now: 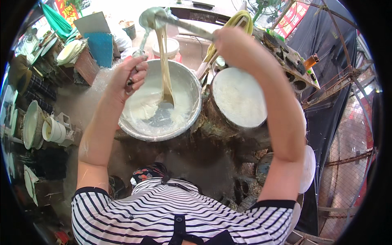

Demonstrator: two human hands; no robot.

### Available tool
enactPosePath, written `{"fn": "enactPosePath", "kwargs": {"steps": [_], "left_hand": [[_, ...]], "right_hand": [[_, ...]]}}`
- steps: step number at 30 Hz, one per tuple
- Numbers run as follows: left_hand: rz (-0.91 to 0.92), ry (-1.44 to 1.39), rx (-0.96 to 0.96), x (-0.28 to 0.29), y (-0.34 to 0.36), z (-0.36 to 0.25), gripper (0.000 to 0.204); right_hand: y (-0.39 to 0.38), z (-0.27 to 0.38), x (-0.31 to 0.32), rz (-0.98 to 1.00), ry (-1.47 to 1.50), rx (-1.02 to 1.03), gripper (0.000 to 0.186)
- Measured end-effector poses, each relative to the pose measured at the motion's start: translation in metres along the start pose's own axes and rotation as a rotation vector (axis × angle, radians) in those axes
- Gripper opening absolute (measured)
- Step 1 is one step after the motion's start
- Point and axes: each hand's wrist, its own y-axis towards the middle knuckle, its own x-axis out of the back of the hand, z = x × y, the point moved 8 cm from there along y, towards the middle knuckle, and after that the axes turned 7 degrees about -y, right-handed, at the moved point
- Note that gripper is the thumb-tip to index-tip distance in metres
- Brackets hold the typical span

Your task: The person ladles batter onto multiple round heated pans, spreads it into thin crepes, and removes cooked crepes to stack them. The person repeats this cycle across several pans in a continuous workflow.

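My left hand [134, 75] is closed around the short handle of a batter-coated tool [143, 42], perhaps a ladle, whose head is raised above the basin. My right hand [228, 45] grips a long stick [190, 29] that slants up to the left and meets that head. The tools overlap there, so their exact shapes are hard to tell. A stretchy strand of pale batter [164, 61] hangs from them into the large metal basin [197, 104]. More white batter [141, 107] lies at the basin's bottom, around a greyish patch.
Right of the basin stands a round vessel with a white top [239, 98]. A white bucket [166, 45] is behind the basin. At left are a white pail [54, 129], a tilted bowl [32, 124] and a blue board [100, 49]. A cluttered shelf [292, 59] stands at right.
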Motion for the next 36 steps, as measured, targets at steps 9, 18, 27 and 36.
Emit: {"fn": "enactPosePath", "kwargs": {"steps": [9, 18, 27, 36], "left_hand": [[-0.073, -0.252, 0.139, 0.114, -0.012, 0.039, 0.017], [-0.12, -0.62, 0.475, 0.217, -0.051, 0.109, 0.02], [-0.237, -0.402, 0.501, 0.18, -0.076, 0.02, 0.028], [-0.047, -0.461, 0.512, 0.183, -0.108, -0.012, 0.021]], "right_hand": [[-0.007, 0.094, 0.011, -0.044, -0.517, 0.261, 0.01], [-0.074, 0.105, -0.104, -0.284, -0.255, 0.229, 0.021], [-0.119, 0.058, -0.202, -0.253, 1.173, -0.339, 0.029], [-0.079, 0.142, -0.38, 0.661, 1.585, -0.416, 0.01]]}}
